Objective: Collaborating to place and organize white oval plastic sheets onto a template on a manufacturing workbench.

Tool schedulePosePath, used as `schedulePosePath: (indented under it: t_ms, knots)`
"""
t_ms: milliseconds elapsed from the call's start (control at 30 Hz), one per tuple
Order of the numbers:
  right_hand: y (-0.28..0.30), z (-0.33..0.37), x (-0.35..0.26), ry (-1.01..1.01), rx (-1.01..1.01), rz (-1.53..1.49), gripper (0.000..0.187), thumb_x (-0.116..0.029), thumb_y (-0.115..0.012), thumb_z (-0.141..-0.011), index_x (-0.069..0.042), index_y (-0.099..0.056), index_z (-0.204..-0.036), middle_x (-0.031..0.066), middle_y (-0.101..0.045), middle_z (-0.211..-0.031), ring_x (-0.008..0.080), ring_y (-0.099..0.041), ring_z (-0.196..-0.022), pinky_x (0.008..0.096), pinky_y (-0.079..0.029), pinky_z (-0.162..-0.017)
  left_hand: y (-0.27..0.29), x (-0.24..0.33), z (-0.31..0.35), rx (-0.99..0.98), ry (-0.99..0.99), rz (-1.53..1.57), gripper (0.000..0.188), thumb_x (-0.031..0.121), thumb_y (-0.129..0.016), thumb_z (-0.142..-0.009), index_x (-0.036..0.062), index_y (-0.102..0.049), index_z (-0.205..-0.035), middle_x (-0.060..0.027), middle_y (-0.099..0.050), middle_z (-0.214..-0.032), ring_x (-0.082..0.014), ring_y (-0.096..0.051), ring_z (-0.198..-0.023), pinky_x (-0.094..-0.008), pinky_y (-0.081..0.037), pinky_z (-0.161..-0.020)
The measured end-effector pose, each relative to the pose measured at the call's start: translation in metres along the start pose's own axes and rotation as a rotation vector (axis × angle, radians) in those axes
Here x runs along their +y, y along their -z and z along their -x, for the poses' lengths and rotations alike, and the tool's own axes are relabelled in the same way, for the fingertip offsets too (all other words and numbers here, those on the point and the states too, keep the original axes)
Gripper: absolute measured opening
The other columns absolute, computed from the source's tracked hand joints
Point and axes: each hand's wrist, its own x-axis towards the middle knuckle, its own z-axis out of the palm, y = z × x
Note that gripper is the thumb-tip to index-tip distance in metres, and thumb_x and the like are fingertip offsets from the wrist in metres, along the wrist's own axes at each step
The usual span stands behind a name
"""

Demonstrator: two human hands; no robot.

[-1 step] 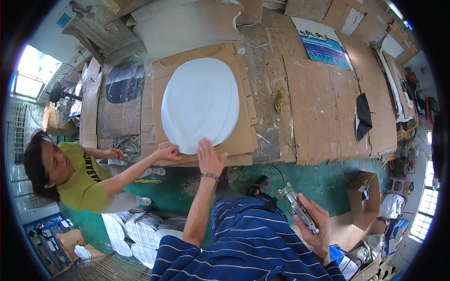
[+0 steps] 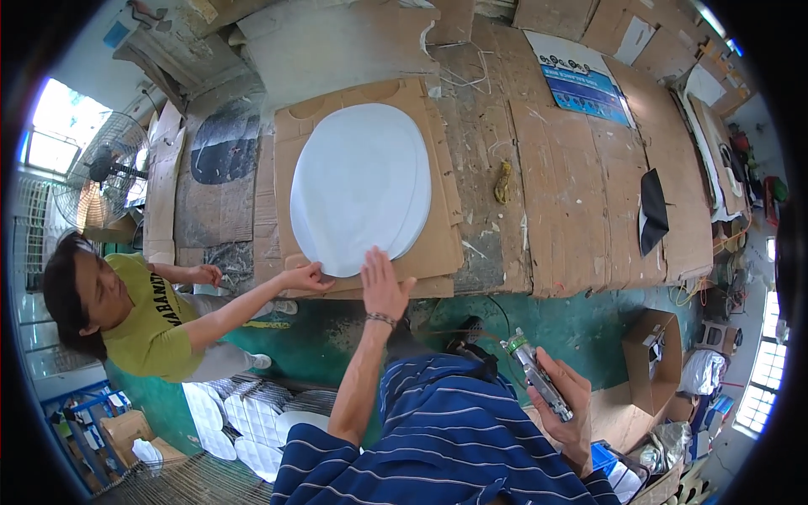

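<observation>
White oval sheets (image 2: 358, 181), at least two overlapping, lie on a brown cardboard sheet (image 2: 442, 202) on the worktable. My left hand (image 2: 385, 286) lies palm down at their near edge, fingers outstretched, its fingertips on the white surface. A co-worker's hand (image 2: 307, 278) pinches or touches the near left edge of the ovals, close beside mine. Away from the table, at my right side, my right hand (image 2: 568, 396) is closed around a silver cylindrical tool (image 2: 539, 374) with a green collar; I cannot tell its exact kind.
At the left stands a co-worker (image 2: 143, 324) in a yellow-green shirt. On the table lie a yellow cord bundle (image 2: 502, 183), a black piece (image 2: 651, 210) and a blue-and-white printed sheet (image 2: 585, 88). A cardboard box (image 2: 665, 383) is at right; a rack of white ovals (image 2: 252, 421) is behind the co-worker.
My left hand has slid slightly to the right along the near edge of the ovals. My right hand with the tool and the co-worker's hand stay almost where they were.
</observation>
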Motion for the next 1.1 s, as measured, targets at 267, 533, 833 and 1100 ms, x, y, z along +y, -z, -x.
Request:
schedulePosePath:
  t_ms: [267,533,833,1100]
  knots:
    - [-0.001,-0.002,-0.002,0.038,-0.028,0.033,0.063,0.006,-0.075,-0.084,0.003,-0.059,-0.145,0.019,-0.068,-0.097,0.0272,-0.066,-0.078,0.0327,-0.052,-0.072,-0.025,0.04,0.002,-0.077,-0.061,0.121,0.094,0.053,-0.066,-0.096,-0.0084,-0.032,-0.159,-0.0257,-0.015,-0.174,-0.0427,-0.012,-0.162,-0.0541,-0.014,-0.131]
    - [-0.005,-0.009,-0.014,0.039,-0.122,0.072,0.069,0.009,-0.077,-0.079,0.001,-0.06,-0.145,0.0178,-0.067,-0.095,0.0269,-0.064,-0.077,0.0315,-0.051,-0.07,-0.025,0.034,0.001,-0.153,-0.007,0.148,0.074,0.047,-0.069,-0.095,-0.0086,-0.055,-0.142,-0.0252,-0.01,-0.175,-0.0432,-0.012,-0.162,-0.0564,-0.015,-0.13]
    - [-0.023,-0.04,-0.011,0.153,-0.206,0.022,0.073,0.009,-0.072,-0.074,0.0,-0.06,-0.146,0.0173,-0.066,-0.092,0.0297,-0.064,-0.074,0.0331,-0.052,-0.068,-0.01,0.024,0.063,-0.101,-0.118,0.297,0.045,0.04,-0.068,-0.098,-0.0014,-0.069,-0.117,-0.0279,-0.035,-0.165,-0.0459,-0.026,-0.157,-0.0576,-0.024,-0.127]
    - [-0.016,-0.044,-0.009,0.127,0.068,0.019,0.053,-0.005,-0.077,-0.09,0.005,-0.063,-0.14,0.0151,-0.07,-0.097,0.019,-0.063,-0.079,0.0307,-0.051,-0.074,-0.007,0.001,0.094,-0.114,0.014,0.303,0.037,0.037,-0.066,-0.101,0.0026,-0.068,-0.114,-0.029,-0.043,-0.159,-0.0485,-0.031,-0.154,-0.0565,-0.028,-0.125]
